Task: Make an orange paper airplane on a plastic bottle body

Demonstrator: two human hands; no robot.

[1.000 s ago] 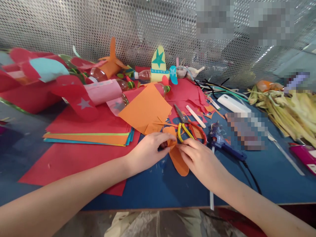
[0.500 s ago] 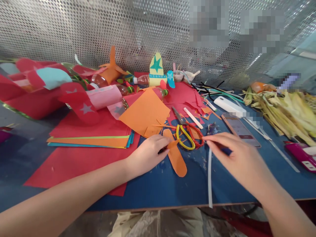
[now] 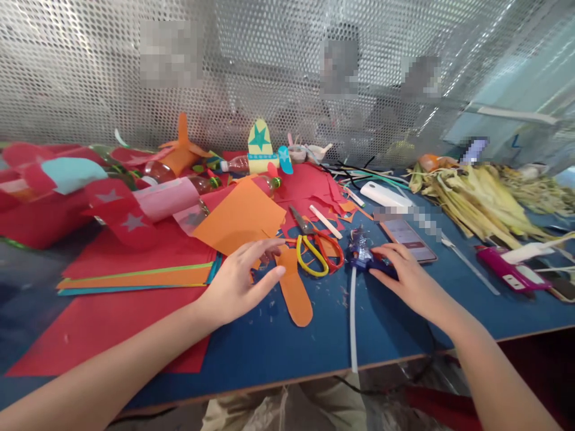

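Observation:
My left hand (image 3: 245, 281) is open, thumb and fingers apart, over the upper left edge of a rounded orange paper strip (image 3: 296, 296). My right hand (image 3: 411, 281) has its thumb and fingers around the handle of a dark blue glue gun (image 3: 360, 254), which lies on the table. A long white glue stick (image 3: 353, 323) points from it toward the front edge. Between my hands rest scissors (image 3: 313, 254) with one yellow and one red handle loop. Behind my left hand is a sheet of orange paper (image 3: 242, 215).
Left lies a stack of coloured paper (image 3: 135, 278) on red sheets. Bottles wrapped in paper, among them a pink one (image 3: 168, 200), line the back by a perforated metal screen (image 3: 269, 66). Right are a phone (image 3: 406, 239), dried husks (image 3: 485, 197) and a magenta tool (image 3: 512, 269).
My left hand has let go of a small orange paper scrap and spread its fingers. My right hand has moved onto the glue gun's handle. The view has shifted rightward.

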